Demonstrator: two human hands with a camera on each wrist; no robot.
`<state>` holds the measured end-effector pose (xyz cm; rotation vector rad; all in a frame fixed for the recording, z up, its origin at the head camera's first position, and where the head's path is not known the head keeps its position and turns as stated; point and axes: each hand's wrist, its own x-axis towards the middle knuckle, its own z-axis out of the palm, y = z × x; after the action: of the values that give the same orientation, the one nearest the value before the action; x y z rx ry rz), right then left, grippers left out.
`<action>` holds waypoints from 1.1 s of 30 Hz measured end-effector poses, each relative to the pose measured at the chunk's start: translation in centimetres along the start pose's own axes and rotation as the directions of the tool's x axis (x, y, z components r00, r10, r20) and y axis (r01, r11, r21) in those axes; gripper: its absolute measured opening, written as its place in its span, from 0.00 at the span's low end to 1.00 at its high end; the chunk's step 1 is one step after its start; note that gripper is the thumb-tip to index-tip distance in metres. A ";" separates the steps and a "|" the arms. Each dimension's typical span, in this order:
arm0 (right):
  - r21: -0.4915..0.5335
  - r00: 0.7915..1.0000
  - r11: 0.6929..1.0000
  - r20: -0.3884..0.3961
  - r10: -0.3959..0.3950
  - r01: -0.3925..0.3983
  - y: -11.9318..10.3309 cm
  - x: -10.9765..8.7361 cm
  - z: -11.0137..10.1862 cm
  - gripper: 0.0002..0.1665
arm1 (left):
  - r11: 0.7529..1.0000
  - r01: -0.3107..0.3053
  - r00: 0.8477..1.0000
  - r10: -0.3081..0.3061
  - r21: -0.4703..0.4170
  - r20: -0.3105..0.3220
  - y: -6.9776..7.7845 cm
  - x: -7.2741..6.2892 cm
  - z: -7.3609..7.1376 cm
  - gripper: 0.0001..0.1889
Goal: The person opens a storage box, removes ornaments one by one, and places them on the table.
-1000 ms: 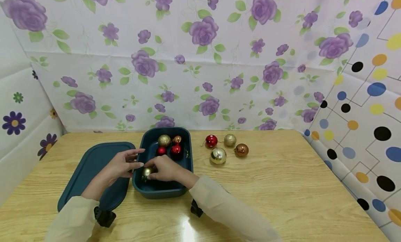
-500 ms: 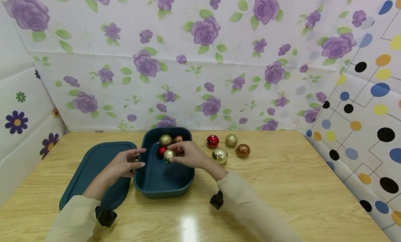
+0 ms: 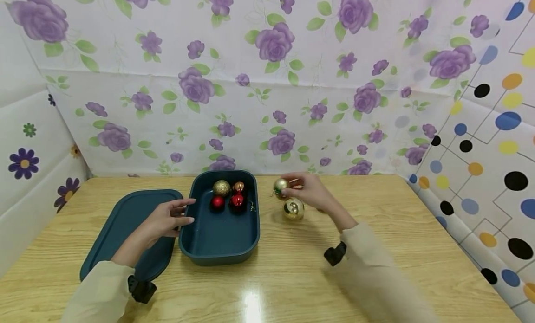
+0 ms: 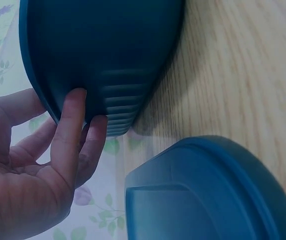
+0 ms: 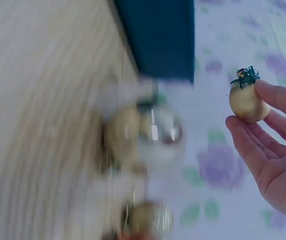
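My right hand (image 3: 309, 190) pinches a matte gold Christmas bauble (image 3: 281, 185) with a green tinsel top, right of the box. In the right wrist view this gold bauble (image 5: 249, 102) sits between thumb and fingertips, apart from the table. A shiny gold bauble (image 3: 294, 209) lies on the table just below it. My left hand (image 3: 160, 219) grips the left rim of a dark teal box (image 3: 219, 258); in the left wrist view, fingers lie against the outer wall. Inside the box are a glitter gold bauble (image 3: 221, 188), a copper one (image 3: 238, 187) and two red ones (image 3: 238, 201).
A teal lid (image 3: 121, 230) lies on the table left of the box, partly under my left forearm. Other baubles beyond my right hand are mostly hidden. A flowered cloth (image 3: 267, 105) stands behind the wooden table (image 3: 334, 276).
My right hand has lifted the matte gold bauble from the front left of the box and carried it right, out over the table. My left hand has stayed at the rim.
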<state>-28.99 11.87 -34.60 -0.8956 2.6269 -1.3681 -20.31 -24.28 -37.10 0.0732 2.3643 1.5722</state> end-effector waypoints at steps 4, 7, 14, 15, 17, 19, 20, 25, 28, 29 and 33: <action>0.013 0.994 0.997 -0.078 0.073 -0.072 1.8 -1.3 -3.1 0.25 | 1.000 0.005 1.000 -0.005 0.004 -0.006 0.0 0.0 0.0 0.34; 0.004 0.984 0.993 -0.130 0.119 -0.120 3.4 -2.1 -5.1 0.27 | 1.000 0.007 1.000 -0.007 0.006 -0.010 0.0 0.0 0.0 0.33; -0.035 0.948 0.972 -0.231 0.220 -0.234 7.3 -4.3 -8.8 0.28 | 1.000 0.006 1.000 -0.006 0.005 -0.013 -0.1 0.0 0.0 0.34; -0.041 0.943 0.969 -0.240 0.228 -0.245 7.8 -4.6 -9.2 0.28 | 1.000 0.006 1.000 -0.006 0.005 -0.013 -0.1 0.0 0.0 0.34; -0.060 0.937 0.963 -0.253 0.241 -0.264 8.9 -5.2 -9.6 0.29 | 1.000 0.008 1.000 -0.008 0.004 -0.014 -0.1 0.0 0.0 0.34; -0.073 0.933 0.958 -0.259 0.249 -0.276 10.0 -5.7 -10.0 0.29 | 1.000 0.010 1.000 -0.010 0.001 -0.014 -0.1 0.0 0.0 0.33; -0.081 0.933 0.956 -0.257 0.254 -0.283 10.5 -5.9 -10.1 0.29 | 1.000 0.012 1.000 -0.012 0.000 -0.014 -0.1 0.0 0.0 0.33; -0.100 0.920 0.935 -0.242 0.308 -0.340 12.1 -6.9 -10.4 0.29 | 1.000 0.015 1.000 -0.015 -0.003 -0.013 -0.1 0.0 0.1 0.33; -0.108 0.913 0.922 -0.223 0.343 -0.372 12.6 -7.2 -10.5 0.29 | 1.000 0.013 1.000 -0.013 -0.002 -0.014 0.0 0.0 0.1 0.33; -0.108 0.911 0.918 -0.216 0.353 -0.381 12.7 -7.3 -10.6 0.29 | 1.000 0.013 1.000 -0.013 -0.001 -0.014 0.0 0.1 0.1 0.33; -0.116 0.898 0.898 -0.185 0.400 -0.424 13.0 -7.4 -10.6 0.30 | 1.000 0.015 1.000 -0.015 0.000 -0.014 0.0 0.1 0.1 0.33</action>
<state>-32.04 29.22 -39.66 -0.2099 2.8439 -1.1781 -20.36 -24.19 -37.11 0.0451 2.3705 1.5707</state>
